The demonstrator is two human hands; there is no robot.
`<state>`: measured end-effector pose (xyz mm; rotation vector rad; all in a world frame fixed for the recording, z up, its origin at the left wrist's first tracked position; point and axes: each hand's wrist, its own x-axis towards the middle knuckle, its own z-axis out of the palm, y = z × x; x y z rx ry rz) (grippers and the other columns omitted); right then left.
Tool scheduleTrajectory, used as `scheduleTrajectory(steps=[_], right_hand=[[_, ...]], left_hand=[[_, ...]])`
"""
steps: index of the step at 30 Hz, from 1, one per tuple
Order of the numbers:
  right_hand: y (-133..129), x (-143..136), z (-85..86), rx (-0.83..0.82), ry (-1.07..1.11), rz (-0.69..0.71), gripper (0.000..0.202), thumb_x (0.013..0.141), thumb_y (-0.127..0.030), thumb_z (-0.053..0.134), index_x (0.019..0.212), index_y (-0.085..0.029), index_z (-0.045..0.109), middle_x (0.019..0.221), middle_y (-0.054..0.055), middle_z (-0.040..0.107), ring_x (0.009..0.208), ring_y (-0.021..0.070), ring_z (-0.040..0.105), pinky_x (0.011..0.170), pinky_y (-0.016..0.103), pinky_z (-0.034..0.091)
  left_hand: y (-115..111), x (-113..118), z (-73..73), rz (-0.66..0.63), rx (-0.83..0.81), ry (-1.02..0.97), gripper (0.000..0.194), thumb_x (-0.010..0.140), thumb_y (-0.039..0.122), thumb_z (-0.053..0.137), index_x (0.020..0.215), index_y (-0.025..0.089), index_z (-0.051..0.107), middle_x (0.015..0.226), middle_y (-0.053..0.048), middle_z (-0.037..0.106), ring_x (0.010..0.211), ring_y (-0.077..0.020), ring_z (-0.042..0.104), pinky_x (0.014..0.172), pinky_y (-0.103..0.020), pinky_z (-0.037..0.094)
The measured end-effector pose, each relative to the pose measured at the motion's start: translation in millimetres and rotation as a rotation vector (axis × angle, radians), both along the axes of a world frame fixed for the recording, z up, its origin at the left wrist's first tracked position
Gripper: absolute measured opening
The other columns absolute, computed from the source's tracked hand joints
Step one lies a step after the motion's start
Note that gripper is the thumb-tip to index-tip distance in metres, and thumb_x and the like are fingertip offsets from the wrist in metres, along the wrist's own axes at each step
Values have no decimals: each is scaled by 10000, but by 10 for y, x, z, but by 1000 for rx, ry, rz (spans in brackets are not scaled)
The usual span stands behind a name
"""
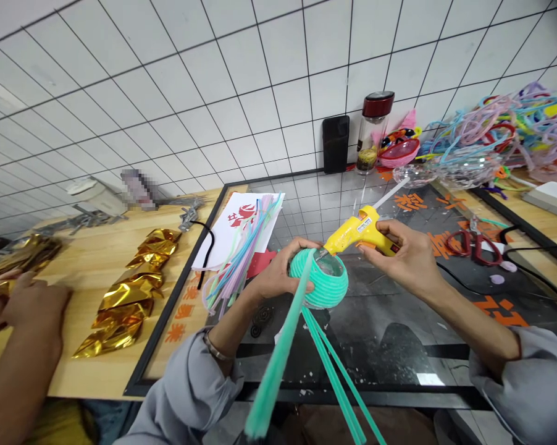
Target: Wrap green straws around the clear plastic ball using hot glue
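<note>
My left hand (278,272) is closed around the left side of a round bowl wrapped in turquoise pipe cleaners (327,290). Its clear inside shows through the open top. One long pipe cleaner end (281,358) sticks out toward me, and more turquoise strands (336,371) hang below the bowl. In my right hand (406,256) is a yellow hot glue gun (355,232), gripped by its handle. A white glue stick (389,193) juts from the gun's back. The nozzle meets the bowl's rim near my left fingertips; whether it touches is hard to tell.
Loose pipe cleaners (246,247) lie on white paper at left. Red-handled scissors (475,247) and a black cord are at right. A phone (335,145) and a glass bottle (371,133) stand by the wall. Gold foil (130,296) lies near another person's hand (35,303).
</note>
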<state>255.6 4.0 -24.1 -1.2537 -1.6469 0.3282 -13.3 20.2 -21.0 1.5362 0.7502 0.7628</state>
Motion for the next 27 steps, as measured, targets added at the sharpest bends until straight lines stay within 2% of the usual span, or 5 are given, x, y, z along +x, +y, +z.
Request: scheduleTrajectory(steps=[8,13,19,23,27], right_hand=[[-2,-33,-38,-74,55,10,262,760,-411,738,887,-216,618,753,28,674,629,186,621,577,309,503],[-17,-66,-15,-78,52,-28,273,751,-434,731,869,-214,621,737,31,671,632,192,619,547,300,473],[-13,-65,-7,-92,68,-30,284,727,-429,738,863,-212,615,714,20,658,598,180,598,540,301,456],[1,-47,-31,-132,106,13,291,729,-437,742,872,-220,611,724,22,661,619,188,611,576,317,491],[21,-23,-26,-145,110,34,284,716,-425,750,868,-219,626,699,8,645,602,176,594,557,302,473]], left_hand=[[-2,10,-25,0,8,0,757,514,485,914,1146,218,592,1257,-85,621,1078,-263,594,906,-356,466],[-8,19,-19,-8,27,-14,739,519,477,912,1134,223,590,1226,-76,635,1099,-270,587,938,-364,453],[-8,11,-17,-19,13,-10,751,515,485,910,1134,221,576,1205,-73,632,1046,-251,591,906,-360,460],[-2,6,-7,-19,13,15,766,515,456,912,1157,215,571,1252,-94,621,1106,-280,587,924,-379,464],[6,7,-11,-20,12,9,770,505,460,911,1159,214,588,1290,-111,620,1162,-308,581,944,-398,473]])
